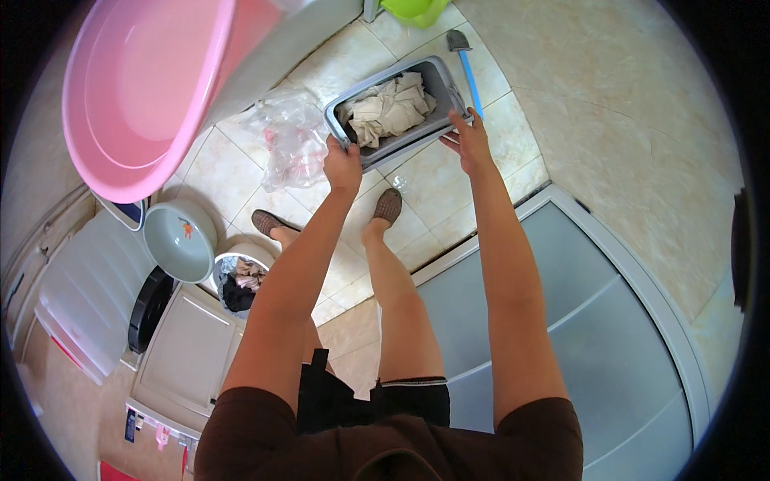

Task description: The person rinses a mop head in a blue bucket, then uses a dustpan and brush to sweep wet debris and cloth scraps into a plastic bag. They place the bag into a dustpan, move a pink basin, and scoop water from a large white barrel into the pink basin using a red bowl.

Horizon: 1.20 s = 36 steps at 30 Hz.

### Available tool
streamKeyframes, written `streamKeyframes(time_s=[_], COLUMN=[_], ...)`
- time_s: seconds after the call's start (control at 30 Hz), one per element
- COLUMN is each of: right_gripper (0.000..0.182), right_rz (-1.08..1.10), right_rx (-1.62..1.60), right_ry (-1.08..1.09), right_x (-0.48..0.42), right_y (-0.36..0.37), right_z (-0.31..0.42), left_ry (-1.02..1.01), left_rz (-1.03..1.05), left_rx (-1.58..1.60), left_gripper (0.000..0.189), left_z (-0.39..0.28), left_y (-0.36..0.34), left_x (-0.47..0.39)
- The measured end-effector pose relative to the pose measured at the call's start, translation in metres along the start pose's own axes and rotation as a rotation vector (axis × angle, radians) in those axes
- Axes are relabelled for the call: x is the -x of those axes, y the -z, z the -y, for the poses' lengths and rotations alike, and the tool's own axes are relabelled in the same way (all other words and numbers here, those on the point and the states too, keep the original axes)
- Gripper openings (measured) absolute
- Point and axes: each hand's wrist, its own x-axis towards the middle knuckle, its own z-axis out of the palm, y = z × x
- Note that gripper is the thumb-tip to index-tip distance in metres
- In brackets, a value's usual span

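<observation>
Both of my hands grip a grey rectangular plastic bin at its near corners. My left hand holds the left corner, and my right hand has the right one, thumb over the rim. Inside lies a heap of crumpled beige cloth or paper; the picture does not settle which. A crumpled clear plastic bag with pinkish marks rests on the floor left of the bin. On the right, a brush with a blue handle lies on the tiles.
Left stands a large pink tub, above a pale basin. A white bucket holds dark and beige cloth. Beside it is a cabinet. A frosted door is at right; a green plastic item lies at the far edge.
</observation>
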Motion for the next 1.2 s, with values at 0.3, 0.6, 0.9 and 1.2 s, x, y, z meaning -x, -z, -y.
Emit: streamKeyframes(time_s=[0.3,0.6,0.9,1.2], right_gripper=[0.065,0.060,0.061,0.030], right_rz=[-0.159,-0.239,-0.268,-0.511], right_rx=[0.116,0.059,-0.052,-0.192], right_ry=[-0.023,0.047,-0.017,-0.152], right_x=[-0.039,-0.004,0.061,0.037], right_y=[-0.015,-0.005,0.063,0.182], right_z=[-0.040,-0.049,-0.055,-0.082], left_ry=[0.221,0.348,0.331,0.119], left_rz=[0.157,0.273,0.275,-0.223], left_rx=[0.230,0.648,0.685,-0.146], left_gripper=[0.040,0.054,0.080,0.039], left_z=[0.057,0.042,0.049,0.155], left_y=[-0.053,-0.037,0.003,0.024], left_x=[-0.035,-0.018,-0.011,-0.053])
